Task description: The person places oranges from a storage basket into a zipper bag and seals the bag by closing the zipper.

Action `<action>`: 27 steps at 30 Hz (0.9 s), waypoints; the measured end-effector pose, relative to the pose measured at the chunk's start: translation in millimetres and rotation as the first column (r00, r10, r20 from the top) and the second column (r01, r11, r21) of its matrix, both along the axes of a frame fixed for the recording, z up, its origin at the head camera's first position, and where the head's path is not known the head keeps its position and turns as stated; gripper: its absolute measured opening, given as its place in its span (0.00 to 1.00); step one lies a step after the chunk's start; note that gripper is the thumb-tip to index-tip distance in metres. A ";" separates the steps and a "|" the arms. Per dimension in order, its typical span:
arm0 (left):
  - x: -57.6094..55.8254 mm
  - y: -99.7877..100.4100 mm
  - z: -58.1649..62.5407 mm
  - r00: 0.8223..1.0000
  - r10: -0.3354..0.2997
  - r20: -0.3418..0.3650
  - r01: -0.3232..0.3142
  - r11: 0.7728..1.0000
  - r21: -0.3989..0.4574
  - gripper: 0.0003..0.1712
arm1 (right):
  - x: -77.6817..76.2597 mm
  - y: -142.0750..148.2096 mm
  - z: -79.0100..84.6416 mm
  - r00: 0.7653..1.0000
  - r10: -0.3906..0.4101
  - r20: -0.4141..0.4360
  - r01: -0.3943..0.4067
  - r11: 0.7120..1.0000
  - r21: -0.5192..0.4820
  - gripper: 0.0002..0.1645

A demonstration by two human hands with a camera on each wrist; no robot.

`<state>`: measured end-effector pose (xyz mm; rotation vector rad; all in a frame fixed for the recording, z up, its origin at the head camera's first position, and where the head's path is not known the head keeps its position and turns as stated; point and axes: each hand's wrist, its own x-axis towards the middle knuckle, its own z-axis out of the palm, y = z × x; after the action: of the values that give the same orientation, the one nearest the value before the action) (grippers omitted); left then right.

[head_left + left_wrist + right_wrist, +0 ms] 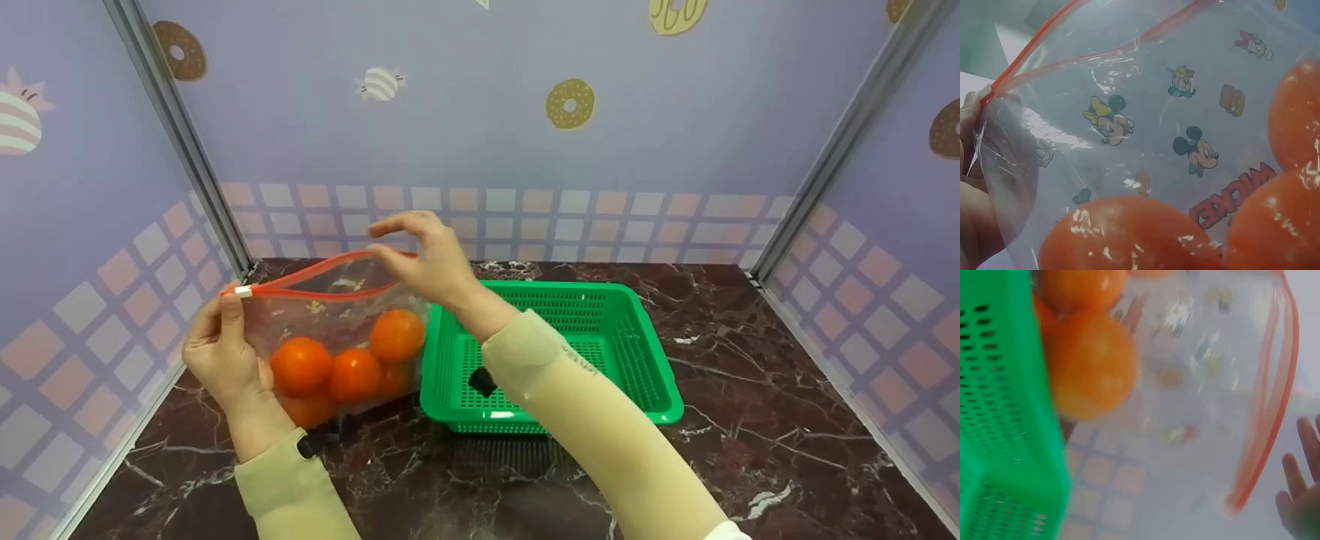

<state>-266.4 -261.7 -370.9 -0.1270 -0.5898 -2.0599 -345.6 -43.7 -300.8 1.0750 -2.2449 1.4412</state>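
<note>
A clear zip bag [334, 319] with red zip edges and cartoon prints holds several oranges [301, 365]. My left hand [225, 360] pinches its upper left corner, thumb beside the white slider [243, 291]. The bag's mouth gapes between the red edges. At the far end of the mouth, my right hand [435, 262] has its thumb and fingers spread apart. In the right wrist view, a gap shows between the right fingers [1294, 478] and the red zip edge [1275, 433]. The left wrist view shows the bag's printed side [1145, 112] close up.
A green perforated plastic basket [660, 367] stands right of the bag, with my right forearm reaching over it. The dark marbled tabletop [757, 450] lies beneath. Patterned lilac walls [480, 142] rise at the back and on both sides.
</note>
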 end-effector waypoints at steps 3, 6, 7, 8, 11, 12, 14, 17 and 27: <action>1.0 6.8 3.6 1.000 -0.005 0.003 0.005 0.999 -0.035 0.11 | 16.5 -17.5 7.0 0.995 0.019 -0.097 -0.008 0.993 0.116 0.19; 1.3 12.9 6.1 1.000 -0.006 0.003 0.006 0.997 -0.081 0.12 | 29.7 -32.9 10.7 0.991 0.043 -0.123 -0.015 0.976 0.219 0.23; 1.1 14.3 6.4 1.000 -0.005 0.004 0.005 0.995 -0.098 0.12 | 33.0 -37.5 11.8 0.990 0.040 -0.132 -0.006 0.969 0.247 0.24; 1.3 15.6 6.7 1.000 0.000 0.008 0.001 0.994 -0.113 0.12 | 36.0 -42.0 12.6 0.990 0.043 -0.132 -0.006 0.964 0.266 0.24; 2.2 17.3 7.1 0.998 0.035 0.047 -0.026 0.985 -0.168 0.12 | 44.1 -54.5 14.3 0.994 0.048 -0.100 -0.016 0.955 0.296 0.22; 2.6 17.5 6.6 0.997 0.051 0.058 -0.039 0.981 -0.188 0.12 | 46.4 -58.1 14.3 0.994 0.048 -0.094 -0.018 0.955 0.297 0.21; 2.9 18.1 5.8 0.995 0.075 0.068 -0.059 0.974 -0.217 0.13 | 50.6 -64.1 13.9 0.994 0.055 -0.089 -0.028 0.958 0.285 0.18; 2.9 19.1 5.3 0.994 0.093 0.061 -0.076 0.969 -0.235 0.13 | 55.4 -69.9 13.0 0.994 0.062 -0.090 -0.038 0.968 0.250 0.15; 1.1 23.7 7.4 0.998 0.064 -0.013 -0.065 0.968 -0.244 0.09 | 56.8 -73.1 12.6 0.995 0.009 -0.099 0.015 0.970 0.244 0.12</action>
<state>-265.3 -238.0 -363.5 -0.2531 -0.8335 -1.9174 -288.8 -116.8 -288.2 1.1859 -2.3957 1.1027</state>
